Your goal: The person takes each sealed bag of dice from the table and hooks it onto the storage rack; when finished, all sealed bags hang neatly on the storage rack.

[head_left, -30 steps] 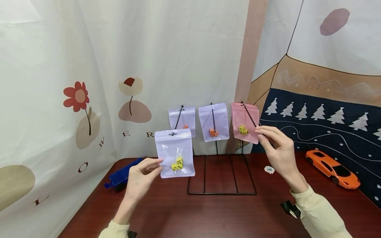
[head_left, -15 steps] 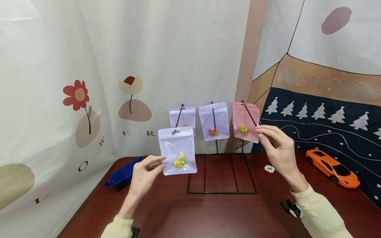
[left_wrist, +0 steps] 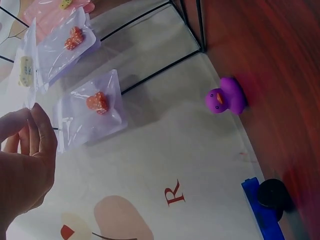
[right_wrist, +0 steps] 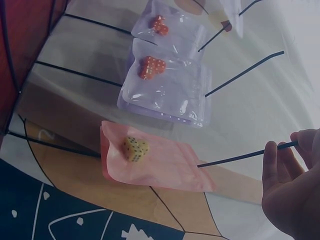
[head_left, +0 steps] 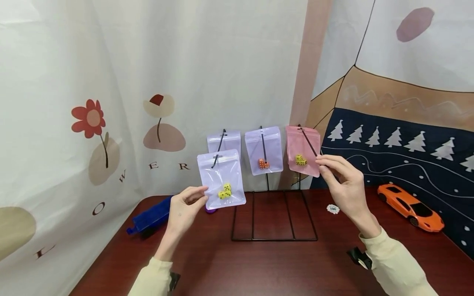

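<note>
My left hand (head_left: 187,207) pinches the lower left edge of a lilac zip bag (head_left: 214,174) with yellow dice (head_left: 225,191) inside. The left rod (head_left: 220,144) of a black wire rack (head_left: 274,239) passes through that bag's hanging hole, its tip showing in front. Behind it on the same rod hangs another lilac bag (left_wrist: 90,112) with orange dice. My right hand (head_left: 344,185) pinches the free end of the right rod (right_wrist: 240,158), where a pink bag (right_wrist: 160,160) with yellow dice hangs. On the middle rod hang lilac bags (right_wrist: 165,85); the front one holds orange dice.
A purple toy duck (left_wrist: 227,97) stands on the table by the curtain, mostly hidden in the head view. Left lies a blue toy (head_left: 152,216) with a black wheel. An orange toy car (head_left: 411,207) and a white "100" chip (head_left: 333,209) sit at right.
My left hand has moved up and slightly right, sliding the lilac bag farther back along the left rod. The right hand keeps its pinch on the right rod's end.
</note>
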`<action>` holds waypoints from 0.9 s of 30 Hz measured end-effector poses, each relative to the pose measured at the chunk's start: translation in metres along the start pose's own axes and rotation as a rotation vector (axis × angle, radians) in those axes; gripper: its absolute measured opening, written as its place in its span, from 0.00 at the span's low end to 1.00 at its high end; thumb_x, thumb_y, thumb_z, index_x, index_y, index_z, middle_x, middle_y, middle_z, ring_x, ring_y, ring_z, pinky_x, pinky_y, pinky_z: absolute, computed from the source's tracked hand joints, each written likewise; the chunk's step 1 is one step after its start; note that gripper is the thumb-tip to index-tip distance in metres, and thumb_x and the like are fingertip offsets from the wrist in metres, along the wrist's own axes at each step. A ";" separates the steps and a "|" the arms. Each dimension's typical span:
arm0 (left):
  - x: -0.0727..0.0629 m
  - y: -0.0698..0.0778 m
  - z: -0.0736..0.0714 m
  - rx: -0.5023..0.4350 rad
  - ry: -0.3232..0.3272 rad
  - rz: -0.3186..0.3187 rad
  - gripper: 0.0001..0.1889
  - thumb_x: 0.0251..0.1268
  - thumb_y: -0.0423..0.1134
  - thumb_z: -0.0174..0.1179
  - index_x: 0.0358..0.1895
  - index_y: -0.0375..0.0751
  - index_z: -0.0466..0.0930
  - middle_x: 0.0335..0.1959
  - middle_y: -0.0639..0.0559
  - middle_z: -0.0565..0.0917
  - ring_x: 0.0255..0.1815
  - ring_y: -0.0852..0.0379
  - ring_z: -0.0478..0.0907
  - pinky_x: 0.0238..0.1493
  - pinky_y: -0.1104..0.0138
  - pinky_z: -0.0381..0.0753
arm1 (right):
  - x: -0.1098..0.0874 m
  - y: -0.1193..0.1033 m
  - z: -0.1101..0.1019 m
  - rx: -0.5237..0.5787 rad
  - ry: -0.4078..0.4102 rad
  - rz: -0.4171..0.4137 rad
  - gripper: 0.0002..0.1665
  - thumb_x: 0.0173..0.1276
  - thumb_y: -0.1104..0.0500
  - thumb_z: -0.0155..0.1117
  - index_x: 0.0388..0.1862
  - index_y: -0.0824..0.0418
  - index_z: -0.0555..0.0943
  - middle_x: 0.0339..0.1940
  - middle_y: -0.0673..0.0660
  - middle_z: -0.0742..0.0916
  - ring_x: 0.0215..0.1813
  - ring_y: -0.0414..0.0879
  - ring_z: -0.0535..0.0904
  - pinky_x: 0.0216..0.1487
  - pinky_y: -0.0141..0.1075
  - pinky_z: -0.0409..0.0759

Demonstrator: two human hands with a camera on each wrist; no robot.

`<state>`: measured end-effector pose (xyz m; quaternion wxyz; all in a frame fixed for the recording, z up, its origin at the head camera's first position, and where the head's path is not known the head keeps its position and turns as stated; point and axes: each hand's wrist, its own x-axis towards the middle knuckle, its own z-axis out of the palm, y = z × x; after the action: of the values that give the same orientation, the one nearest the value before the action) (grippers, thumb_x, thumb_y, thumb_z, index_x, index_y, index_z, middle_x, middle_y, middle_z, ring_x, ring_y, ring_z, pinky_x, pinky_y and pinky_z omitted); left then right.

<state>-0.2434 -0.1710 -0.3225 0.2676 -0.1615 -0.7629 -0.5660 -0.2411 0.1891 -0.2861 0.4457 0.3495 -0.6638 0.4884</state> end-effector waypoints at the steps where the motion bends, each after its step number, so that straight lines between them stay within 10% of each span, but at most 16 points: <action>1: 0.001 0.000 0.001 0.001 0.005 -0.002 0.11 0.53 0.20 0.65 0.42 0.25 0.83 0.35 0.35 0.82 0.34 0.57 0.81 0.36 0.77 0.79 | 0.001 0.000 0.000 0.003 0.000 -0.001 0.16 0.55 0.87 0.56 0.41 0.79 0.80 0.42 0.74 0.80 0.47 0.45 0.79 0.45 0.24 0.79; 19: 0.034 -0.021 0.017 -0.039 0.025 -0.003 0.12 0.55 0.19 0.61 0.45 0.23 0.81 0.37 0.31 0.81 0.39 0.45 0.82 0.40 0.76 0.80 | -0.001 0.001 0.003 0.010 0.003 -0.011 0.16 0.53 0.88 0.56 0.40 0.79 0.80 0.43 0.74 0.80 0.46 0.46 0.79 0.44 0.24 0.79; 27: 0.059 -0.059 0.022 -0.019 0.060 0.030 0.12 0.56 0.21 0.63 0.45 0.29 0.83 0.38 0.37 0.82 0.39 0.48 0.82 0.39 0.78 0.79 | 0.000 0.001 0.004 -0.002 0.000 -0.015 0.16 0.54 0.87 0.56 0.40 0.79 0.80 0.42 0.75 0.80 0.47 0.47 0.79 0.44 0.24 0.79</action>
<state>-0.3278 -0.1716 -0.3378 0.2973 -0.1585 -0.7465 -0.5738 -0.2429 0.1857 -0.2871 0.4498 0.3541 -0.6617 0.4843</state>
